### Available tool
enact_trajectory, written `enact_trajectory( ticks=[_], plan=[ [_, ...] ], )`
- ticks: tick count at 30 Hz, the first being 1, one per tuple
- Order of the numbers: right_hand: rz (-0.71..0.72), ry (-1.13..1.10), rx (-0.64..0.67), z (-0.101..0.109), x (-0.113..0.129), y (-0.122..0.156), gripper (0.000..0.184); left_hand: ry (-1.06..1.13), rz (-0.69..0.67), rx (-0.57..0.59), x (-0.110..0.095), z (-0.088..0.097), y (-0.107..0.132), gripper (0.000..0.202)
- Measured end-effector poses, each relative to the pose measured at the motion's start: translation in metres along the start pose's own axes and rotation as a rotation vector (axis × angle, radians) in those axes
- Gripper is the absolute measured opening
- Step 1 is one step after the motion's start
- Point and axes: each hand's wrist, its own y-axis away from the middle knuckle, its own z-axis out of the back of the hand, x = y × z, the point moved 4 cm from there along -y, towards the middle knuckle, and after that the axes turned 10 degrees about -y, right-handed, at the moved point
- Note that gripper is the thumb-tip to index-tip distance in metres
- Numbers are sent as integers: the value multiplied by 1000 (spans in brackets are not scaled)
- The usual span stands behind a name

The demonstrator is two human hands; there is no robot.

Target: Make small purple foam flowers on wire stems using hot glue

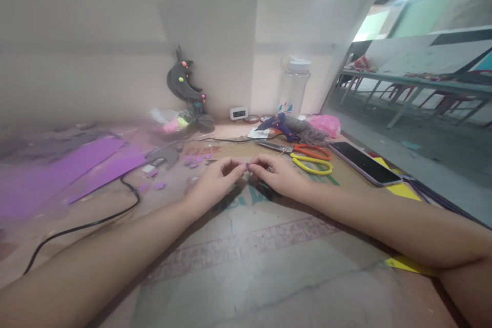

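A small purple piece (248, 166), probably cut foam or paper, is pinched between the fingertips of both hands above the table's middle. My left hand (217, 179) has thumb and index finger closed on its left side. From the right, my right hand (280, 177) grips it in the same way. Its exact shape is too small to make out. Left of my left hand lie several small purple cutouts (197, 160). Scissors (312, 159) with orange and yellow handles rest just beyond my right hand.
Purple sheets (100, 164) and a black cable (88, 224) lie at left. Toward the back are a dark crescent ornament (180, 82), a small digital clock (239, 113), a water bottle (294, 89), a blue glue gun (280, 125) and grey yarn (307, 130). A phone (363, 163) lies right.
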Motion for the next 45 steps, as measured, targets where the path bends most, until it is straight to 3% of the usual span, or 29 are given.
enact_trajectory(
  ticks=[8,16,26,30,35,39,43,45],
  plan=[
    [16,-33,5,-1,-1,-1,21,-56,-9,71,1,-2,1,27],
    [-13,-60,-11,-1,-4,-1,21,-21,32,-32,0,2,0,27],
    [-1,6,94,-5,-2,-2,19,19,53,-58,2,2,-2,26],
    [-12,-41,12,-2,-4,0,22,30,60,-39,6,1,-2,27],
    [74,47,-146,17,-4,-5,19,44,88,-23,8,-1,-3,28],
    [126,51,-257,48,-11,-21,12,28,90,-16,7,-1,-3,29],
    [120,184,-393,88,-33,-39,17,-10,104,-27,6,0,-2,29],
    [50,259,-439,106,-49,-44,25,-8,101,-26,5,0,-2,29]
  ],
)
